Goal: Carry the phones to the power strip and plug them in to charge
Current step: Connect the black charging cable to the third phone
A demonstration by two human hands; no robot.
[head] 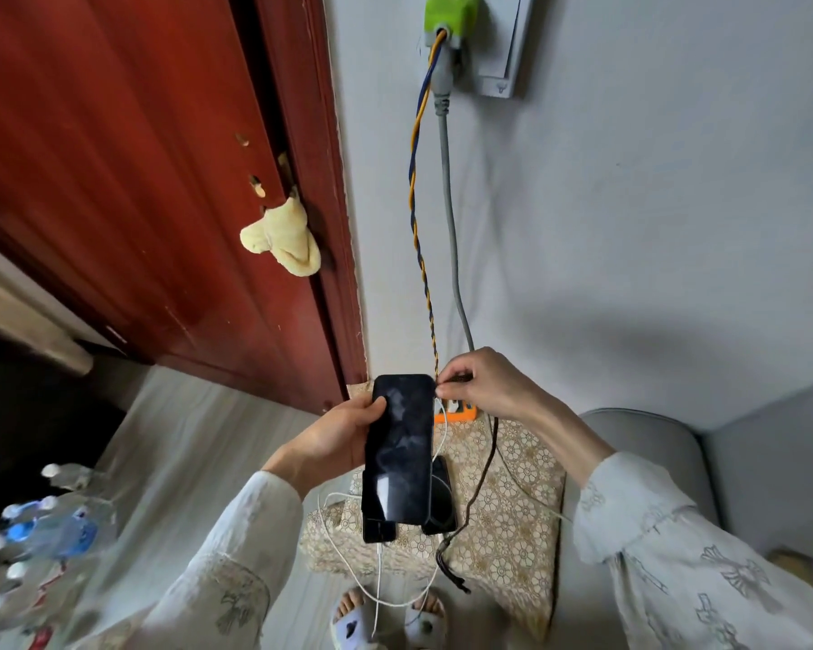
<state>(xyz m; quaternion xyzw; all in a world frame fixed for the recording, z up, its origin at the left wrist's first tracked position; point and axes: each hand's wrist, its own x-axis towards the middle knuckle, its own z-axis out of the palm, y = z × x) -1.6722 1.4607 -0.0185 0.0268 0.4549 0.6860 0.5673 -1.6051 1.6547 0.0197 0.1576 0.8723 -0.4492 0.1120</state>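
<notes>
Two hands busy | left hand [334, 438] grips phone [402, 448] | right hand [482, 382] pinches dark cable [477, 485] at its far end | step: plugging in | next: seat connector.

Single head-worn wide-angle view, looking forward and steeply down along a wall. Strong fisheye bend: red door [127, 180] leans across the upper left, wall socket [484, 44] sits at the top edge, slippered feet [386, 616] at the bottom centre. Camera is close to the hands, both forearms entering from the lower corners and meeting mid-frame, lower centre. Left hand [334, 438] and right hand [484, 382] fill the near field; the patterned cloth [512, 499] lies below them. Left edge is blurred. No second view, so no overlap.
</notes>
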